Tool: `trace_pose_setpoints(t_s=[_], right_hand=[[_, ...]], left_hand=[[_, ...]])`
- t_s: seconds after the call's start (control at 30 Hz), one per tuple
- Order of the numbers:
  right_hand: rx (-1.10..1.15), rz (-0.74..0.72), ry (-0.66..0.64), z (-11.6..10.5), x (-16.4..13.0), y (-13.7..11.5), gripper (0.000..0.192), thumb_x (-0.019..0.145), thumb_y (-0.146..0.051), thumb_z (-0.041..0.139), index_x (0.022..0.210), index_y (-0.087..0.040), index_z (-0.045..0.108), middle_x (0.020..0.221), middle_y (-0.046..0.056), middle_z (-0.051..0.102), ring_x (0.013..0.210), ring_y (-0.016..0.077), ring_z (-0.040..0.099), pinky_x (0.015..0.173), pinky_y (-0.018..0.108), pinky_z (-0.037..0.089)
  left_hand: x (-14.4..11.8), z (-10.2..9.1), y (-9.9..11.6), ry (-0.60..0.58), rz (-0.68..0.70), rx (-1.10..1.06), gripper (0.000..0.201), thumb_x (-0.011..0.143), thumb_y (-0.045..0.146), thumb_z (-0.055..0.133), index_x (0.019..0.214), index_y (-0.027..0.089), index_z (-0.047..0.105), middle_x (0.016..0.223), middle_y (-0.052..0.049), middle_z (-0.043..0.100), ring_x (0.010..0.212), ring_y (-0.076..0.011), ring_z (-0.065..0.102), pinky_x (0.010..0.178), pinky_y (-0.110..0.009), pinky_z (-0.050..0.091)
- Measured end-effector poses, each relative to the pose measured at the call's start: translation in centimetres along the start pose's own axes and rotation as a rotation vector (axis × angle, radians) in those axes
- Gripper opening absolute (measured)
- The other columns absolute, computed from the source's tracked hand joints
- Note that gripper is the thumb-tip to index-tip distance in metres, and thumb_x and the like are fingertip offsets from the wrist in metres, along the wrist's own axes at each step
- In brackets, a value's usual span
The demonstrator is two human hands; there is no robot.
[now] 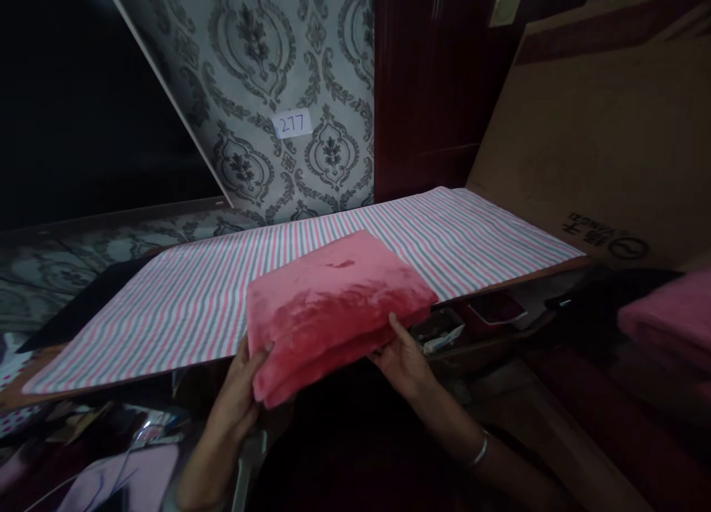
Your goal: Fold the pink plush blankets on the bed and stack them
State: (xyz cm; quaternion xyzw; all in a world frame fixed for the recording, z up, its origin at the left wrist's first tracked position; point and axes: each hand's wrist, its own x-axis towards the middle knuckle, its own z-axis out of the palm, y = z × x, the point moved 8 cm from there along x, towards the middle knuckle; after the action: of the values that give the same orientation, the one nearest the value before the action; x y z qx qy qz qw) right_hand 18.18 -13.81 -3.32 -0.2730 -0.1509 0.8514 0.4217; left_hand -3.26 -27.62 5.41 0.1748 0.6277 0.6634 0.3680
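A folded pink plush blanket (338,304) is held between my two hands at the front edge of a table. Its far part lies over the striped cloth (183,297), and its near, thick folded edge sticks out past the tabletop. My left hand (243,386) grips the near left corner, with the thumb on top. On the right side, my right hand (403,356) holds the near edge, thumb up and fingers underneath, partly hidden. A bracelet circles my right wrist.
A large cardboard box (600,141) stands at the right, behind the table. Another pink plush item (672,316) lies at the far right. A dark screen (100,104) rises at the left. Below the tabletop is an open shelf with a small box (443,330).
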Motion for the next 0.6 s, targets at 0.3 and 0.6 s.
trace_pose_setpoints(t_s=[0.3,0.6], right_hand=[[-0.005,-0.089,0.145,0.1,0.1,2.0,0.037,0.062,-0.03,0.084,0.096,-0.022,0.07,0.098,0.002,0.077,0.1,0.0281,0.069,0.092,0.043,0.058],[-0.046,-0.095,0.183,-0.8,-0.3,1.0,0.042,0.05,-0.026,0.087,0.089,-0.02,0.071,0.086,0.001,0.076,0.081,0.0242,0.07,0.078,0.036,0.059]], left_hand=[[-4.5,-0.5,-5.1,0.008,-0.113,-0.065,0.088,0.067,0.045,0.085,0.145,0.034,0.047,0.132,-0.006,0.066,0.123,-0.0322,0.061,0.101,-0.04,0.054],[0.3,-5.3,5.1,0.271,0.54,0.445,0.08,0.075,0.055,0.072,0.145,0.03,0.043,0.146,-0.01,0.05,0.134,-0.0326,0.049,0.11,-0.049,0.045]])
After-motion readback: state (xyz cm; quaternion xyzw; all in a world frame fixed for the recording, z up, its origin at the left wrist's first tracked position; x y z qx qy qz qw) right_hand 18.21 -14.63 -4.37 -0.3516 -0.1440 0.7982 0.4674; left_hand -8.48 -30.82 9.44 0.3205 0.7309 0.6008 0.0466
